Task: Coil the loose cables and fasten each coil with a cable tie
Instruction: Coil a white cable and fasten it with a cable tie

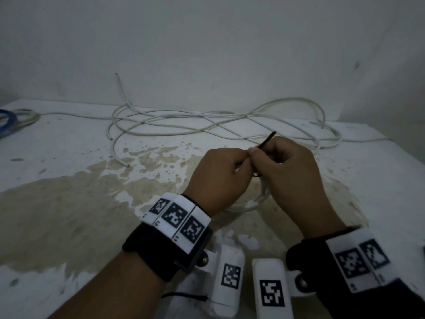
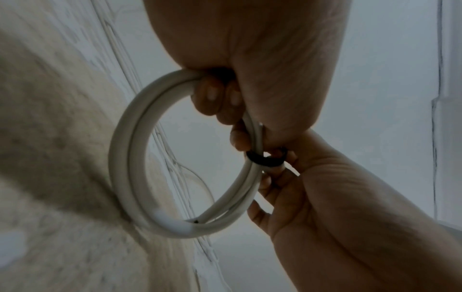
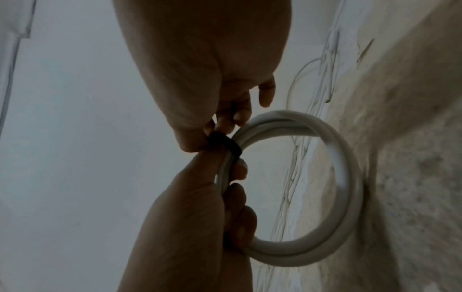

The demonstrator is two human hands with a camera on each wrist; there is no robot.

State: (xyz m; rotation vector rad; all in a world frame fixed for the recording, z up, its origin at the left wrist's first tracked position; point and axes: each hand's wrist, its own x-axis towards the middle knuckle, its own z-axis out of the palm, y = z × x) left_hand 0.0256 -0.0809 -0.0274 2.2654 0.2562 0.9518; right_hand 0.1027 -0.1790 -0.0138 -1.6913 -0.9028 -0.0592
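Observation:
A small white cable coil (image 2: 125,168) of two or three turns hangs upright under my hands, its low side near the table. My left hand (image 1: 239,162) grips the coil's top with its fingers (image 2: 215,98) curled round the strands. A black cable tie (image 2: 262,160) loops round the coil beside that grip. My right hand (image 1: 255,155) pinches the tie (image 3: 226,144) at the loop, and its tail (image 1: 268,139) sticks up past the knuckles. In the head view only the coil's lower arc (image 1: 257,201) shows.
Loose white cable (image 1: 207,120) lies tangled across the back of the white table (image 1: 69,157), against the wall. A worn brown patch (image 1: 80,203) spreads under my hands. A blue and grey cable bundle (image 1: 9,120) sits at the far left edge.

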